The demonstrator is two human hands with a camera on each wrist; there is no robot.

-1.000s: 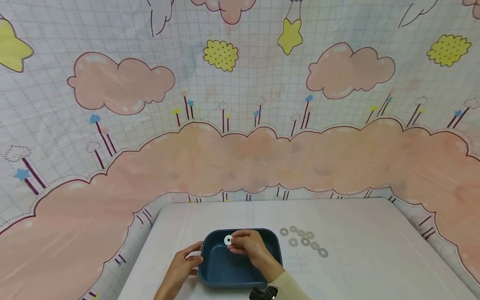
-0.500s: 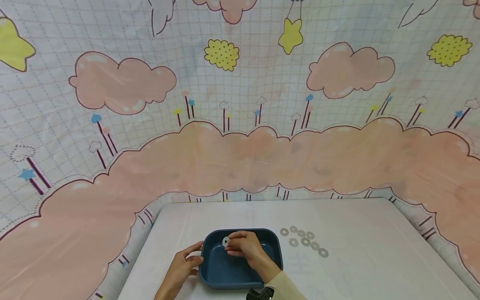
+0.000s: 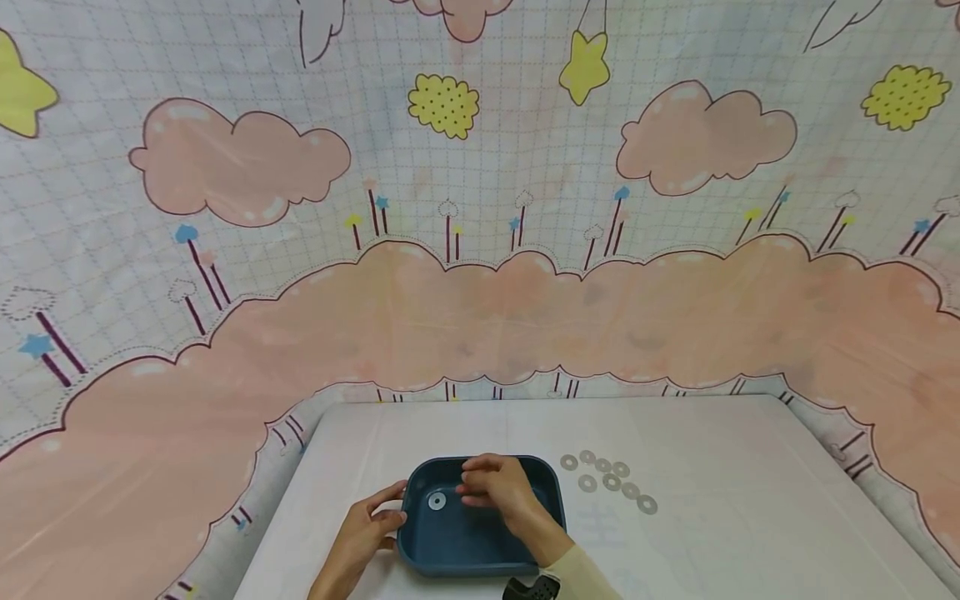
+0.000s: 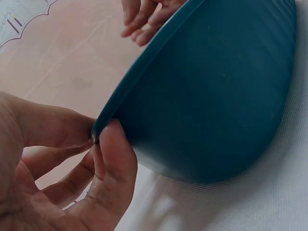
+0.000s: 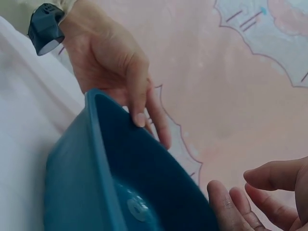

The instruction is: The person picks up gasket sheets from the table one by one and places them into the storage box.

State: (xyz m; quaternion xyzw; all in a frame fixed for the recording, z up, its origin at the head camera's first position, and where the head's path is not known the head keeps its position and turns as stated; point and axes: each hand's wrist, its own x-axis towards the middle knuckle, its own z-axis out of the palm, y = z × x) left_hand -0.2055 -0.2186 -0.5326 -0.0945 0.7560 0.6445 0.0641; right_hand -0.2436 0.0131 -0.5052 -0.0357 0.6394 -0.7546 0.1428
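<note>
At the bottom centre of the head view, the left hand (image 3: 363, 528) is pinching the rim of the tray (image 3: 465, 543) on its left side. The right hand (image 3: 501, 493) is hovering over the tray, loosely bent, its digits standing apart in the right wrist view. One washer (image 3: 432, 504) is lying flat inside the tray, towards the left. Other washers (image 3: 607, 482) are lying to the right on the table (image 3: 750, 500)

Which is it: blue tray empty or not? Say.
Not empty: a pale ring lies in the blue tray, as head and right wrist views show.
</note>
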